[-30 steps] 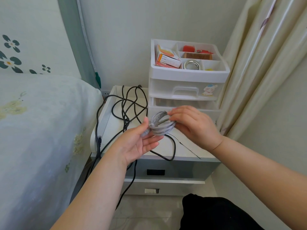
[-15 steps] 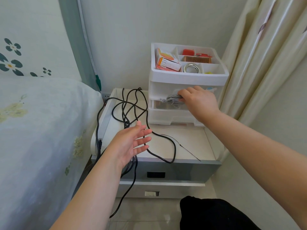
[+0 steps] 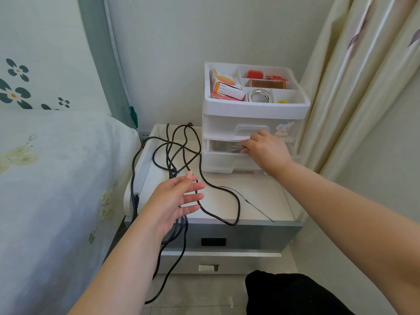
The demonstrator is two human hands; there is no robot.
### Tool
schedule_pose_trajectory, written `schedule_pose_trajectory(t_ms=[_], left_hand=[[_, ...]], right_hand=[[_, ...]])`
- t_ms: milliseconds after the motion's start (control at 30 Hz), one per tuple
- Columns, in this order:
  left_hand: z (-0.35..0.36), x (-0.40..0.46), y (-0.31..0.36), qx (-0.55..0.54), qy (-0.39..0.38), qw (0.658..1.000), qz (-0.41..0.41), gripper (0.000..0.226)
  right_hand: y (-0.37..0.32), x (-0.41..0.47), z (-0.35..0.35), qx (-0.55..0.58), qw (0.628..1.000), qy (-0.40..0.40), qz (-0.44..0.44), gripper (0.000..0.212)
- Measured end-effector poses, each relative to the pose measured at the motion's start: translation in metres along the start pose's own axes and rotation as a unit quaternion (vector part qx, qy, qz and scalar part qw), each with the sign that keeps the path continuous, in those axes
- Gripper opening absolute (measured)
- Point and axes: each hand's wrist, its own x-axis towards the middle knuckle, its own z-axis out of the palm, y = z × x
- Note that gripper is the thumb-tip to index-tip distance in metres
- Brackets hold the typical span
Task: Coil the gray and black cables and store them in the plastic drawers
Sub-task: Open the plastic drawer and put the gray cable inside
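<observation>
Lying in the drawer (image 3: 218, 147), gray cable (image 3: 236, 147) touches right hand (image 3: 264, 150).

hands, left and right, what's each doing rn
Left hand: open, fingers spread, holding nothing.
Right hand: at the drawer with the gray cable; grip cannot be told.

Orange-and-white box (image 3: 227, 88) in organiser tray, small print too blurred (nothing legible)

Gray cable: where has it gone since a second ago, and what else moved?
The right hand carried the gray cable from the left hand up into the middle drawer. The left hand let go and now hovers open. The black cable stayed uncoiled.
</observation>
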Motion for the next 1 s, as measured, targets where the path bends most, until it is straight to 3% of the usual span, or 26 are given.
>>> schedule_pose_trajectory(t_ms=[233,333,467,600,733,900,1000], left_hand=[[-0.004,-0.003,0.000,0.009,0.015,1.000,0.003,0.029],[-0.005,-0.005,0.000,0.016,0.015,1.000,0.007,0.029],[-0.005,-0.006,0.000,0.019,0.014,1.000,0.010,0.030],[-0.007,-0.008,0.000,0.024,0.016,1.000,0.012,0.029],[-0.008,-0.008,0.000,0.031,0.020,0.999,0.008,0.028],[-0.009,-0.007,0.000,0.039,0.034,0.999,0.010,0.027],[-0.012,-0.005,0.000,0.040,0.047,0.998,0.016,0.027]], right_hand=[[-0.019,-0.018,-0.012,0.095,0.980,-0.153,0.087,0.045],[-0.019,-0.017,-0.005,0.119,0.967,-0.173,0.142,0.030],[-0.016,-0.007,-0.003,0.160,0.952,-0.168,0.197,0.014],[-0.015,-0.004,-0.001,0.048,0.980,-0.104,0.162,0.024],[-0.014,0.005,0.004,0.016,0.978,-0.099,0.182,0.027],[-0.015,0.018,0.012,-0.021,0.975,-0.069,0.208,0.050],[-0.018,0.022,0.018,-0.067,0.975,-0.043,0.210,0.053]])
